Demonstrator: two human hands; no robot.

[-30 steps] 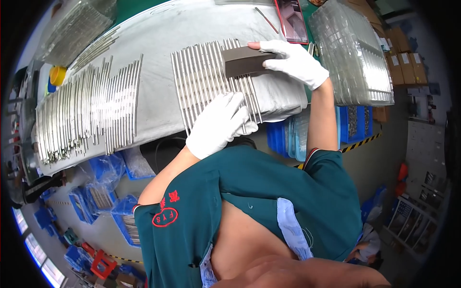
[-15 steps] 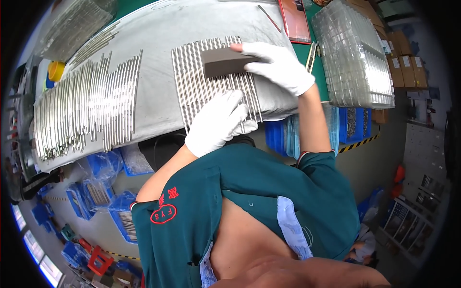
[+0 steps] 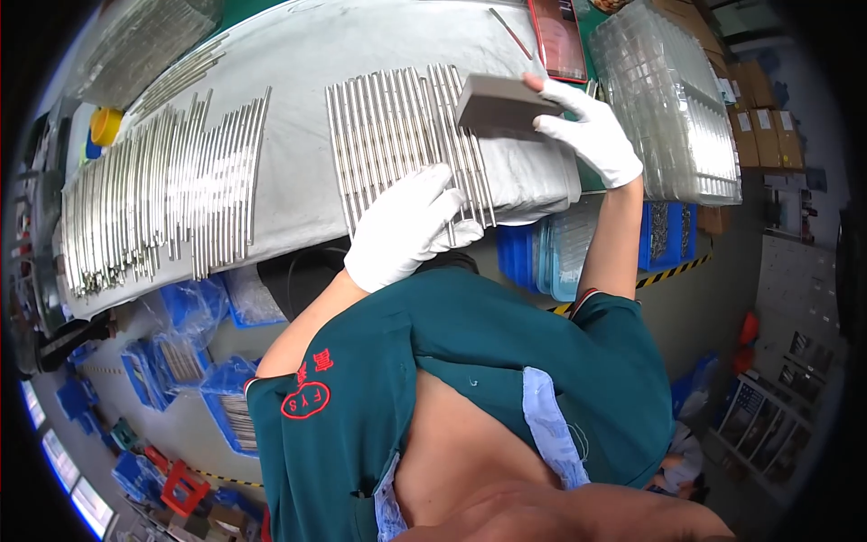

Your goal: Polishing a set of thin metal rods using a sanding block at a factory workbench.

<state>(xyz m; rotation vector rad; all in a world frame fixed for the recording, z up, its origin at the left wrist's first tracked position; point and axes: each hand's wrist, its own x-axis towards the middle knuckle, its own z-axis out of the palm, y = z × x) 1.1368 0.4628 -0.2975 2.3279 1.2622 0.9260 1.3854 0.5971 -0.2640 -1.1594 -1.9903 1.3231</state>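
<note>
A row of slim, shiny metal rods (image 3: 375,135) lies side by side on the white cloth (image 3: 298,54) in front of me. My left hand (image 3: 406,226), in a white glove, is closed over the near ends of the row's right part, with one rod between thumb and fingers. My right hand (image 3: 591,134), also gloved, grips the right end of a grey-brown rectangular block (image 3: 506,101). The block's left end is over the rightmost rods; whether it touches them I cannot tell. At left lies a larger batch of similar rods (image 3: 163,190).
Stacked clear plastic trays (image 3: 664,108) stand at the right, with a red-edged case (image 3: 558,41) at the far edge. A yellow ring-shaped item (image 3: 106,128) sits far left. Blue bins (image 3: 517,257) are below the table edge, others (image 3: 233,411) at lower left.
My right hand has moved the block to the right, from the middle of the row to its right edge and partly beyond. The left hand has stayed nearly in place.
</note>
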